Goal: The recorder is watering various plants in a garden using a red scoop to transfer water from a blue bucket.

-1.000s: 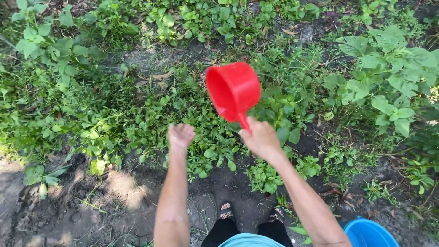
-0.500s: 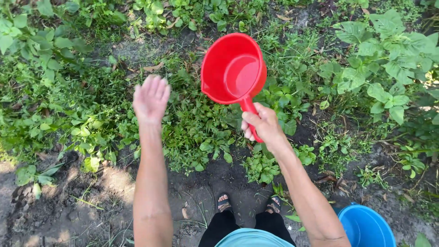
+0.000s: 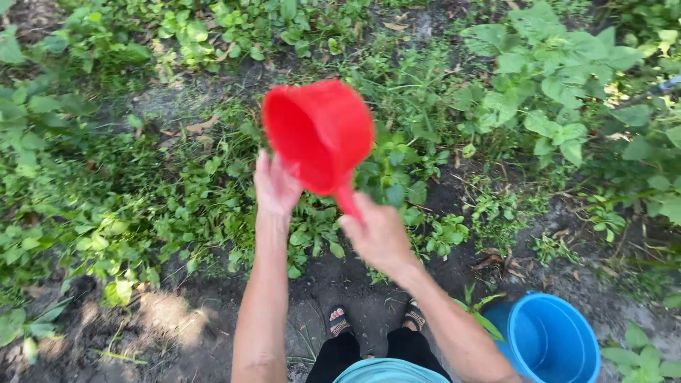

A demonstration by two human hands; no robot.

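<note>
Now right hand [image 3: 379, 237] grips red dipper [image 3: 319, 131] handle; left hand [image 3: 275, 186] beside rim.

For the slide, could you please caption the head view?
Right hand tips a red dipper over garden greens; left hand at its rim.

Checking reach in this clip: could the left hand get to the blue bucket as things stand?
Probably not directly. The left hand is raised beside the red dipper, while the blue bucket sits low on the far right, past the right hand and its forearm, so it would have to cross over.
</note>
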